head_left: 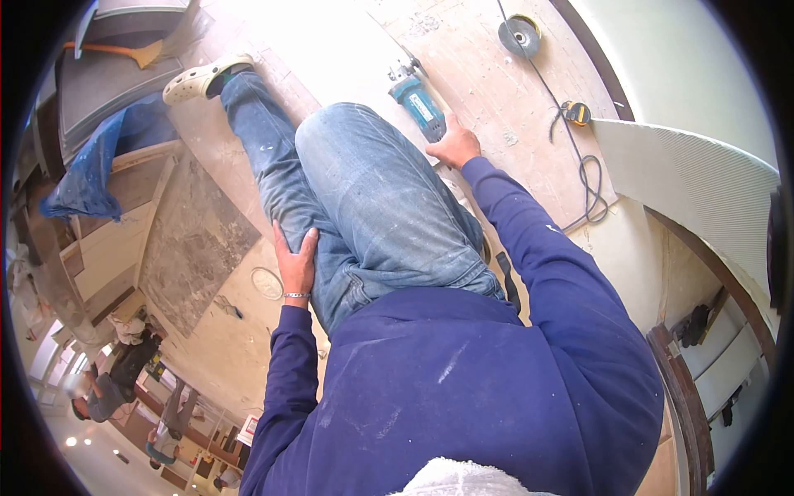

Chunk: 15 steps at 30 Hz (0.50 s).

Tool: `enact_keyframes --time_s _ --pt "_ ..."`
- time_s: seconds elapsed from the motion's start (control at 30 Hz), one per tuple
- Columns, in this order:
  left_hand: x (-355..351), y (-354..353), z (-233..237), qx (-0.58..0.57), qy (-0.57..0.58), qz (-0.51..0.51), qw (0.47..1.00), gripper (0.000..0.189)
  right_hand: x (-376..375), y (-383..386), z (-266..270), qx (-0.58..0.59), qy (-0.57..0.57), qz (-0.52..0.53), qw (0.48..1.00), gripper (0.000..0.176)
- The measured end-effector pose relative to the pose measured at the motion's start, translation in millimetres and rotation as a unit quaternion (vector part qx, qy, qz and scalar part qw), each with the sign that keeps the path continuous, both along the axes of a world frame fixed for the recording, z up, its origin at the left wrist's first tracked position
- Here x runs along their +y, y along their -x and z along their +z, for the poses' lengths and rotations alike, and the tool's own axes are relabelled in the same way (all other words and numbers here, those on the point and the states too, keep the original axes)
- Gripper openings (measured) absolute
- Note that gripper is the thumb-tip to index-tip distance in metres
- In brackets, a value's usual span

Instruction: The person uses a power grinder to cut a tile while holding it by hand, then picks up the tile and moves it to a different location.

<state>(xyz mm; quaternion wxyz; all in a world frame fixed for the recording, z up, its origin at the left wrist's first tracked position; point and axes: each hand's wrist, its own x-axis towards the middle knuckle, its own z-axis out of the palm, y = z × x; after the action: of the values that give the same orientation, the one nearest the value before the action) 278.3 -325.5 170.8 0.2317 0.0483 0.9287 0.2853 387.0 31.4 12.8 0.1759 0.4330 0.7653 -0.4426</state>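
My right hand [457, 146] is wrapped round the rear end of a teal trim router [420, 106] with a metal base at its far end. The router lies along a white board [364, 62] that is overexposed at the top. Against my jeans, my left hand [296, 263] rests on the thigh [273, 178], thumb and fingers apart, holding nothing. My other knee [335, 124] is bent beside the board.
A yellow tape measure [576, 113], a black cord [591, 190] and a round disc [519, 37] lie to the right, near a ribbed white panel [695, 165]. Blue plastic sheeting [91, 169] and a broom [147, 54] are at left. Other people [103, 397] are at lower left.
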Motion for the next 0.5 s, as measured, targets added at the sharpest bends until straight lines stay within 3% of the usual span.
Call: enact_keyframes --time_s 0.5 --pt "-1.8 0.6 -0.9 0.01 0.012 -0.007 1.0 0.098 -9.5 -14.7 -5.0 0.017 -0.006 -0.019 1.0 0.093"
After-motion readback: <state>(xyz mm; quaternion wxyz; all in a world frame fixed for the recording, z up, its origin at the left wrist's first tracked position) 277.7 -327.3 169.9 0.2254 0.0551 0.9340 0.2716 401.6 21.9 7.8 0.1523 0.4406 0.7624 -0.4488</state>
